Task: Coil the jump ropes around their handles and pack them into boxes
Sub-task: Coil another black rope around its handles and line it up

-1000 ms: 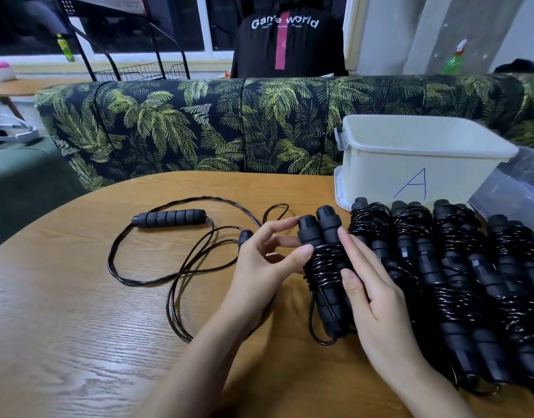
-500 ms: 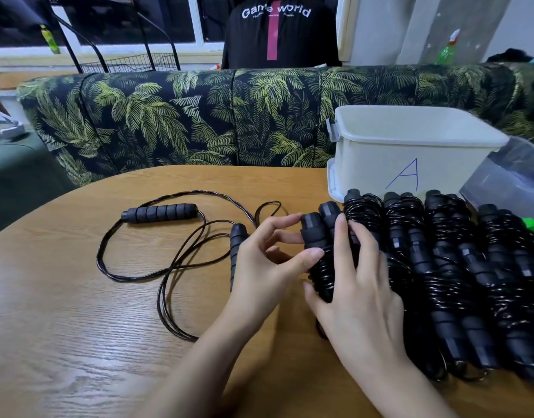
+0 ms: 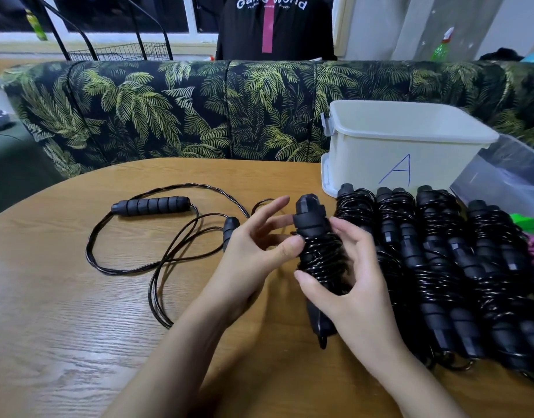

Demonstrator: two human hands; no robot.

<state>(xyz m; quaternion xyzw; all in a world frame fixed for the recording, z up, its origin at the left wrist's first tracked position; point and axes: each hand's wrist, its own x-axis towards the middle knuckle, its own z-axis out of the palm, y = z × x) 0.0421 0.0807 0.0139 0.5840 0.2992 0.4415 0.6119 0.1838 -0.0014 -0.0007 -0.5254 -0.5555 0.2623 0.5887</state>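
Note:
A coiled black jump rope (image 3: 318,251), its cord wound round both handles, is lifted off the wooden table (image 3: 63,312) and tilted upright. My right hand (image 3: 353,285) grips it round the middle. My left hand (image 3: 253,251) touches its left side with the thumb, fingers spread. To the left an uncoiled jump rope (image 3: 152,206) lies loose on the table, one handle partly hidden behind my left hand. Several coiled ropes (image 3: 441,267) lie in a row on the right. A white box marked "A" (image 3: 401,152) stands behind them.
A clear plastic container (image 3: 507,176) sits at the far right, with green and pink items beside it. A palm-print sofa (image 3: 199,110) backs the table's far edge, and a person in a black shirt (image 3: 274,25) stands behind it.
The coiled rope has been raised off the table and tipped upright. My right hand moved from resting over it to gripping its middle. The view shifted slightly.

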